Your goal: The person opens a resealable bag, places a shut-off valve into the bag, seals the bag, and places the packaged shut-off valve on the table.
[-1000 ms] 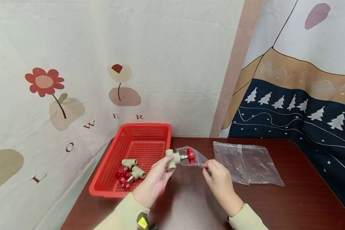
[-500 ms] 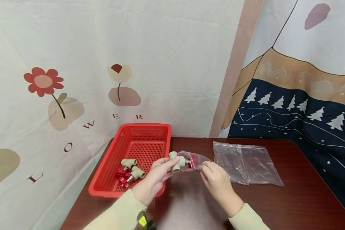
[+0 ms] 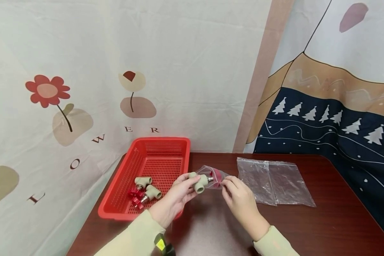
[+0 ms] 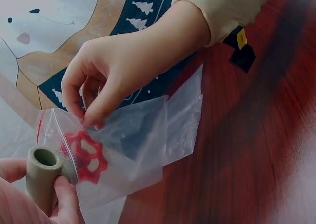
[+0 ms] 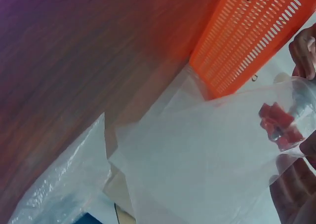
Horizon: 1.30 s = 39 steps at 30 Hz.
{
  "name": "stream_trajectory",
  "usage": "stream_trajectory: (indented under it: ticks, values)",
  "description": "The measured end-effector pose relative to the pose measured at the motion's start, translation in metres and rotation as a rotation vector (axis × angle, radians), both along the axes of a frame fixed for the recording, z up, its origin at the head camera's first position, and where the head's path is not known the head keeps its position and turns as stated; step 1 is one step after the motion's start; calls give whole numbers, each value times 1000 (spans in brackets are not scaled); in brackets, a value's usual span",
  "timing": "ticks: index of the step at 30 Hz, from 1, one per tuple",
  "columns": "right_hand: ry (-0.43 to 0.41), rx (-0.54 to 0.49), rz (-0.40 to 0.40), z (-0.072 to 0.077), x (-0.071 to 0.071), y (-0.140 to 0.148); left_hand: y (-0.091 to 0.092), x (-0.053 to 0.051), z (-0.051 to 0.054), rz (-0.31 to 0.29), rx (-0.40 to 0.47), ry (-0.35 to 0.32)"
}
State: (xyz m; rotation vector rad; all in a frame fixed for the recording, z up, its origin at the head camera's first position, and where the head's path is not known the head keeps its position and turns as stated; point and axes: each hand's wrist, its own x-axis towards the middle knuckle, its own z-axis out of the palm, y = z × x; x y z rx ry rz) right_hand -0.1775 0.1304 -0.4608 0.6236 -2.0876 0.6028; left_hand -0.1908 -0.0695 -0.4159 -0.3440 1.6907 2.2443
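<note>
My left hand [image 3: 172, 201] grips the pale green T-shaped body of a stop valve [image 3: 200, 185], its stem pointing right. The red handwheel [image 4: 92, 160] lies inside a clear zip bag [image 4: 138, 155], showing through the plastic in both wrist views. The valve's green body remains mostly outside the bag mouth. With thumb and fingertips, my right hand [image 3: 241, 201] pinches the bag's edge near the handwheel. Only part of each hand shows at the right side of the right wrist view.
A red perforated basket [image 3: 104, 213] stands at the left, holding two similar valves [image 3: 153, 192]. Two clear zip bags [image 3: 291, 185] lie flat and overlapping on the dark wooden table [image 3: 336, 220] at the right. A printed cloth [image 3: 195, 71] hangs behind.
The left hand has moved the valve slightly right, and its handwheel has gone from the bag's mouth to inside the plastic. The right hand has shifted a little left, still pinching the bag.
</note>
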Motion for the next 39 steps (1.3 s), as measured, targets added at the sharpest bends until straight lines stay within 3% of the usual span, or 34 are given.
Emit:
stream_trajectory:
  ticks: [14,20,27,39]
  values:
    - [24,-43,-34,5,0,-8,3,1,0,-34,-36,18]
    - [54,-60,18,11,-1,-10,3,0,-2,-24,-48,-8]
    - [92,-53,103,11,1,-10,3,-2,0,6,-88,26]
    - [111,-56,177,12,3,-12,10,1,-1,-37,-58,36]
